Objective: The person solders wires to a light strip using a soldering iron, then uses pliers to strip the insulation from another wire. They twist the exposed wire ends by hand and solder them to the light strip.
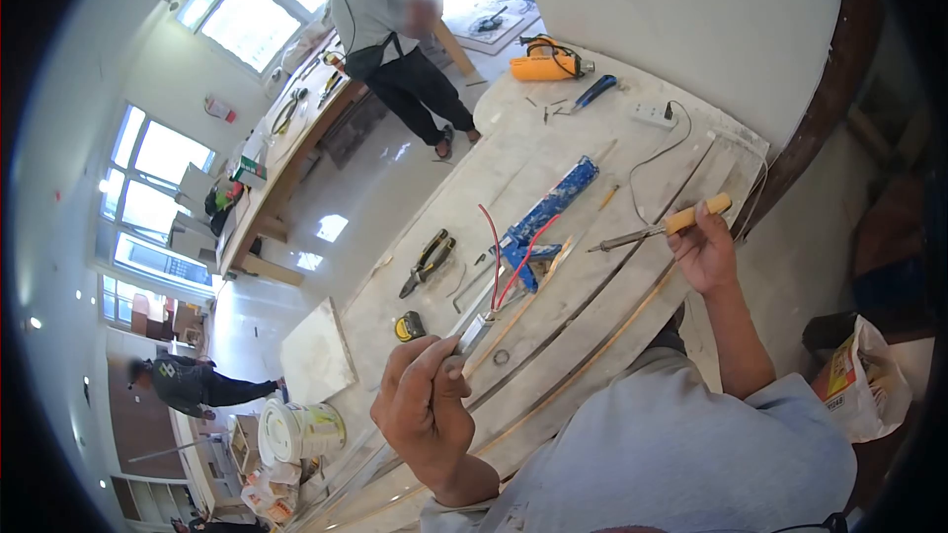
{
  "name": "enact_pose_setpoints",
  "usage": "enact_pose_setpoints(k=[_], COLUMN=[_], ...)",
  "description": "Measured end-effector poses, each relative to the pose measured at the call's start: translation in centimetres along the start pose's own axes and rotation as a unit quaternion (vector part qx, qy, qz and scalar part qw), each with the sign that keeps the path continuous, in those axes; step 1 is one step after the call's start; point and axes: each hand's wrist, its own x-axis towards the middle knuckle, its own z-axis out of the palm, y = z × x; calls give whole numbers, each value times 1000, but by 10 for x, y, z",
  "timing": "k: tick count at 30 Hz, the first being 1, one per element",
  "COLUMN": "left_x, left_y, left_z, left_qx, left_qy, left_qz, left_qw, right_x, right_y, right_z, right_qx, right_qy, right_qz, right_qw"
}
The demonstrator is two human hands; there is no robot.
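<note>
My right hand (707, 255) is closed around the yellow handle of a soldering iron (632, 237), whose metal tip points left over the table. Fingers of my left hand (427, 413) pinch a thin pale strip (476, 332). Two red wires (496, 266) rise from the strip's far end, and the iron's tip is apart from them. Beyond the wires lies a blue caulking gun (553, 205). Pliers (429, 263) with black and yellow handles and a yellow-black tape measure (408, 326) rest near my left hand.
An orange heat gun (546, 64), a blue utility knife (595, 92) and a white power strip (654, 115) with a cord lie on the worktable (434, 212). A white bucket (296, 431) stands at lower left. One person (395, 39) stands by another bench; another (197, 385) is farther left.
</note>
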Motion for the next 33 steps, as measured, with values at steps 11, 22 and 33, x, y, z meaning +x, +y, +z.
enact_pose_setpoints(k=[11, 22, 33], left_x=[-2, -73, -133], left_y=[0, -46, -117], left_z=[4, 93, 157], left_qx=[3, 73, 73], left_qy=[-15, -74, -181], left_qz=[31, 36, -24], left_qw=[999, 994, 981], right_x=[-1, 36, 24], right_y=[-2, -87, -101], right_z=[-2, -33, -32], right_qx=[2, -152, -241], right_qy=[1, 17, 5], right_qz=[-8, -138, -80], right_qw=[1000, 979, 967])
